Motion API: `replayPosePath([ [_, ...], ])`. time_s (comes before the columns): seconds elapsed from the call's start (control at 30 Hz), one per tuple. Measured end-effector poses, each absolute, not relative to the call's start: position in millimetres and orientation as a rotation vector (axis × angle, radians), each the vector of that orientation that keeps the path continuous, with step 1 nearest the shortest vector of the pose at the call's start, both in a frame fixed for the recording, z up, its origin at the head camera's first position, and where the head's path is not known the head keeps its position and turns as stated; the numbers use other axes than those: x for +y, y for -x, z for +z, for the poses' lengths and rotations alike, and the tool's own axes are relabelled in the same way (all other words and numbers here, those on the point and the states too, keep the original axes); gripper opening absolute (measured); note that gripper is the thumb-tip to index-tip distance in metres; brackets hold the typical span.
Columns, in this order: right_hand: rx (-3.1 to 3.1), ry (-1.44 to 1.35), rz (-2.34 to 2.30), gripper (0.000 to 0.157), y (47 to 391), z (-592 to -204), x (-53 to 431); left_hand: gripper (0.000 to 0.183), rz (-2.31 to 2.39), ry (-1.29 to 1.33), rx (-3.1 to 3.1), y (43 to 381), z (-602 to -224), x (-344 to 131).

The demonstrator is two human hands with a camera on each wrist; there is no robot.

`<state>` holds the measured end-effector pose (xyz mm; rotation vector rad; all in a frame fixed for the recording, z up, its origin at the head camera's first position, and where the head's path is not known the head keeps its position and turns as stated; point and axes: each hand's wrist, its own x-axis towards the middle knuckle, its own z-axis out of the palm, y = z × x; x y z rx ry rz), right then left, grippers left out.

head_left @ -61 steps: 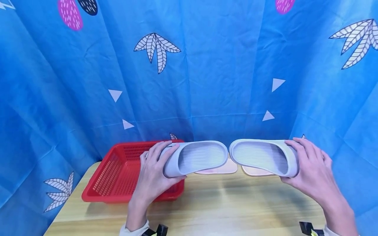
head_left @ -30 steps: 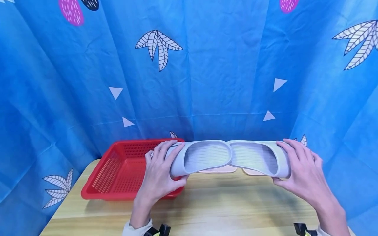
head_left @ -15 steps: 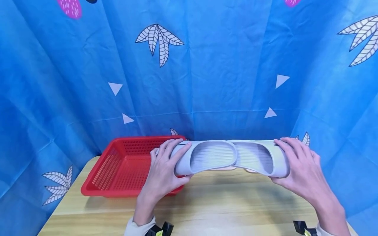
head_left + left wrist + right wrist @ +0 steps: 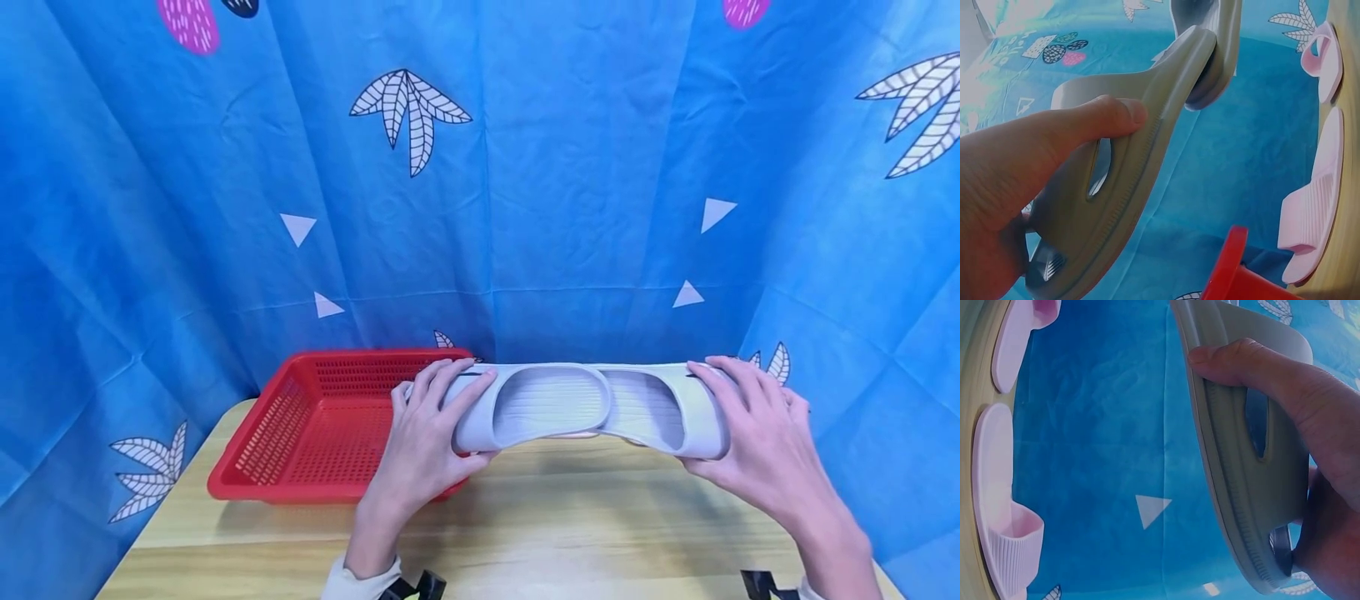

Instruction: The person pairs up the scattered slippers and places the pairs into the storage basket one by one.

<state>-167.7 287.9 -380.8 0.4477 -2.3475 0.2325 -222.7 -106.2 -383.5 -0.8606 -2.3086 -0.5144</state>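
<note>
My left hand (image 4: 420,442) grips a pale grey slide slipper (image 4: 555,404) across its strap, thumb on the near side. A matching grey slipper (image 4: 701,417) is held by my right hand (image 4: 768,433) in the same way. Both are raised above the table, openings facing me, their heel ends meeting in the middle. The left slipper's heel overlaps the right one's from in front. Two pink slippers lie on the table behind them, almost hidden in the head view. In the left wrist view, one pink slipper (image 4: 1313,212) and the other pink slipper (image 4: 1329,59) show apart from each other.
A red perforated plastic basket (image 4: 322,493) stands on the wooden table (image 4: 555,533) at the left, just behind my left hand. A blue patterned curtain (image 4: 555,183) hangs around the back and sides.
Both hands have moved inward with their grey slippers. The heels, side by side at first, now overlap. The pink slippers behind are more covered; the basket stays put.
</note>
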Motion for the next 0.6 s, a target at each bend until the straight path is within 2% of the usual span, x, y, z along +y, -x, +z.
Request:
replayPosePath([
  [0.6,-2.342,-0.452,0.177,0.107,167.7,-382.7,278.8,0.102,-0.504,0.882,-2.293,219.5,-386.5,-99.3],
])
